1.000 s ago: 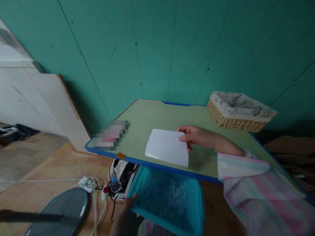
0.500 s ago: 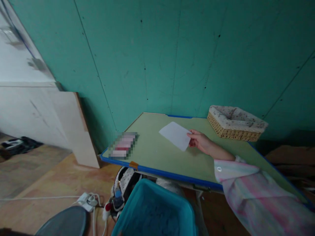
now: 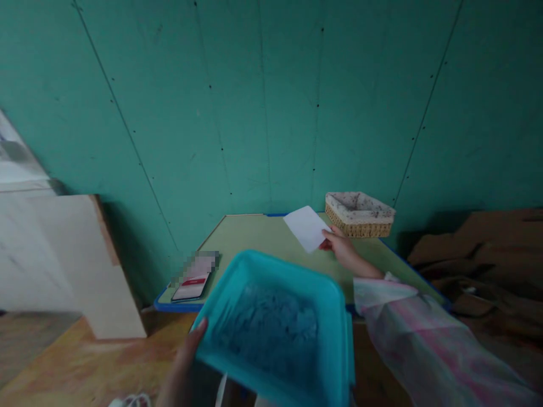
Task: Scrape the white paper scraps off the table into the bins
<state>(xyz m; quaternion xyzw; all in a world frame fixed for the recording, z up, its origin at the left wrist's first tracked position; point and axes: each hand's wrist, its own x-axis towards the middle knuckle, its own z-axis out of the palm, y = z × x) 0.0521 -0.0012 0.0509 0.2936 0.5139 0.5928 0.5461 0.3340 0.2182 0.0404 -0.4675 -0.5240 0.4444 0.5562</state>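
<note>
My left hand (image 3: 189, 359) is closed on the left rim of a teal plastic basin (image 3: 339, 316). The basin is tilted towards me, and some greyish, rumpled material or marking, too blurred to name, shows over its bottom. In my right hand (image 3: 337, 246), a white sheet of paper (image 3: 306, 226) is pinched by its right corner between thumb and fingers. The paper is held above the pale green tabletop (image 3: 250, 234). A loose sleeve with pink and white patterning covers my right forearm.
A wicker basket (image 3: 360, 229) with a floral cloth lining stands at the table's back right. Towards the left edge lies a partly blurred phone (image 3: 193, 288). Against the green wall lean a white board (image 3: 85, 260) on the left and brown cardboard (image 3: 479, 249) on the right.
The teal basin has come up from beside the table to in front of it, with my left hand now on its rim. My right hand still holds the paper. The view has turned right.
</note>
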